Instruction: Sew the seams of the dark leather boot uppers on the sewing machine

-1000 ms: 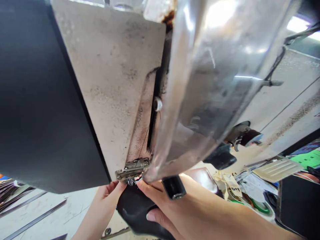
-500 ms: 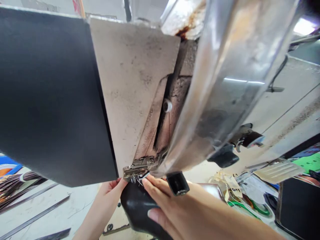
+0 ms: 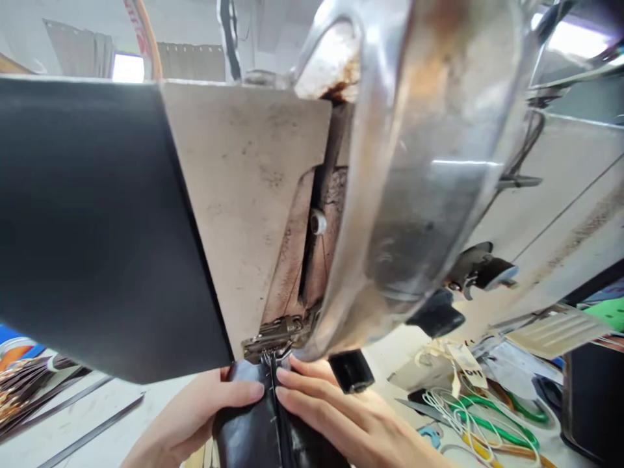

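Note:
A glossy black piece that looks like leather [image 3: 246, 429] lies under the sewing machine's presser foot [image 3: 273, 341]. A dark lengthwise seam or strip with light marks runs down it to the foot. My left hand [image 3: 195, 406] grips its left edge, thumb on top and the other fingers hidden beneath. Fingers stretched out, my right hand [image 3: 351, 406] lies flat on the right side of the piece, fingertips close to the seam and just below the foot. The needle is hard to make out.
The machine head [image 3: 244, 162] and a clear plastic guard [image 3: 419, 182] tower above my hands. Dark strips [image 3: 92, 429] lie at the left. Green-handled scissors [image 3: 507, 416], tangled cord and a dark flat device [image 3: 595, 396] are at the right.
The black piece shows more fully now, its seam in line with the foot. My left thumb has come onto its top, and my right fingers have flattened along it. The view has shifted.

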`<move>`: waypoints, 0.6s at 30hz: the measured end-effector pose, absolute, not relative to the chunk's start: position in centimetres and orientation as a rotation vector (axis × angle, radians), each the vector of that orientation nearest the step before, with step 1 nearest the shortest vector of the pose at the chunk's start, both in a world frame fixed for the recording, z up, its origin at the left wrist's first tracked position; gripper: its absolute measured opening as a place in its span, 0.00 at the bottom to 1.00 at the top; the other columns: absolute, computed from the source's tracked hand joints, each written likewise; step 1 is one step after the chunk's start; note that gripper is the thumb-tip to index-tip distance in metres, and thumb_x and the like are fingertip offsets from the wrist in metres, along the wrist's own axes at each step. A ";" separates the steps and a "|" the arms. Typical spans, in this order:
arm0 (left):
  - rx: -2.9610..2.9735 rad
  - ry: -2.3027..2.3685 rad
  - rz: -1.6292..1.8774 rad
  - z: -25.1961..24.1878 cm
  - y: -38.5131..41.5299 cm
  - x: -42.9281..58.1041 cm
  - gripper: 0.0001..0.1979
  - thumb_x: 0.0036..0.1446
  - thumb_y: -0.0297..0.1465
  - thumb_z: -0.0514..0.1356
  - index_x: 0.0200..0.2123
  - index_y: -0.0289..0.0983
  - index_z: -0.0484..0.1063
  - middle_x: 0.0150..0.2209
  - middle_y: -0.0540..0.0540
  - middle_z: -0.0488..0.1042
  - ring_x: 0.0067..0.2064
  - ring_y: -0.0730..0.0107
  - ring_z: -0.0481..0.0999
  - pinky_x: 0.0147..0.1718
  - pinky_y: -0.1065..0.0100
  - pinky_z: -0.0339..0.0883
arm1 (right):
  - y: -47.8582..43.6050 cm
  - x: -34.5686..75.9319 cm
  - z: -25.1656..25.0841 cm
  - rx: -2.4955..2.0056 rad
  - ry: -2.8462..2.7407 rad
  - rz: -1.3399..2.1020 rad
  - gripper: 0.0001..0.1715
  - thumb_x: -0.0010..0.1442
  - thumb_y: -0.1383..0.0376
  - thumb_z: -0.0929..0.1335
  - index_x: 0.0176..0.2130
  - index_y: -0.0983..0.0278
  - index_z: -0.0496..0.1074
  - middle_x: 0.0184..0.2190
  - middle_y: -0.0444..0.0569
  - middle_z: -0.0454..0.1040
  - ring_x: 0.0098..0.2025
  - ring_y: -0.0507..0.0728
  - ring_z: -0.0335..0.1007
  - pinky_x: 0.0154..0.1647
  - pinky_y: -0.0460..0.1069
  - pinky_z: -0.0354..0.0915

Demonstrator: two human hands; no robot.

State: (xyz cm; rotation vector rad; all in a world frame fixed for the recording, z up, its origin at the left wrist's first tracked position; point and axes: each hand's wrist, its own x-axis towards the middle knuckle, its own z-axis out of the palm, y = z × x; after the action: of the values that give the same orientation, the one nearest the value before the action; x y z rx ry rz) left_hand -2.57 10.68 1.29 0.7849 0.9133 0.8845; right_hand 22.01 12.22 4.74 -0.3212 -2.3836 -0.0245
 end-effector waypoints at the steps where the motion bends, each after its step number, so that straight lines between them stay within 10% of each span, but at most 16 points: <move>1: 0.789 0.909 0.873 1.3 10.7 -2.7 0.24 0.41 0.38 0.78 0.42 0.35 0.83 0.37 0.40 0.84 0.36 0.63 0.82 0.41 0.68 0.74 | 12.5 21.6 3.9 -0.256 -2.296 -0.060 0.19 0.75 0.68 0.57 0.57 0.67 0.71 0.50 0.53 0.81 0.60 0.53 0.73 0.68 0.48 0.60; 9: 0.785 0.942 0.862 2.2 10.0 -2.3 0.24 0.45 0.37 0.75 0.46 0.35 0.82 0.41 0.39 0.84 0.45 0.51 0.83 0.50 0.58 0.72 | 13.4 21.8 2.1 -0.245 -2.250 -0.068 0.23 0.78 0.66 0.54 0.54 0.65 0.74 0.49 0.46 0.82 0.57 0.48 0.75 0.72 0.46 0.51; 18: 0.758 1.292 1.186 0.1 10.3 -3.6 0.18 0.43 0.39 0.75 0.36 0.34 0.83 0.35 0.41 0.84 0.40 0.51 0.83 0.46 0.58 0.75 | 14.0 21.8 2.4 -0.269 -2.325 0.041 0.17 0.76 0.65 0.60 0.56 0.61 0.73 0.51 0.47 0.81 0.56 0.48 0.76 0.63 0.40 0.63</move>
State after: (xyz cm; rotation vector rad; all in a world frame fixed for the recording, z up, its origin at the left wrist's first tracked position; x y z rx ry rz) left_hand -3.58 10.30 0.10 0.7583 1.2917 1.1863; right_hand 21.77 14.03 2.44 -0.2687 -2.3246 0.0405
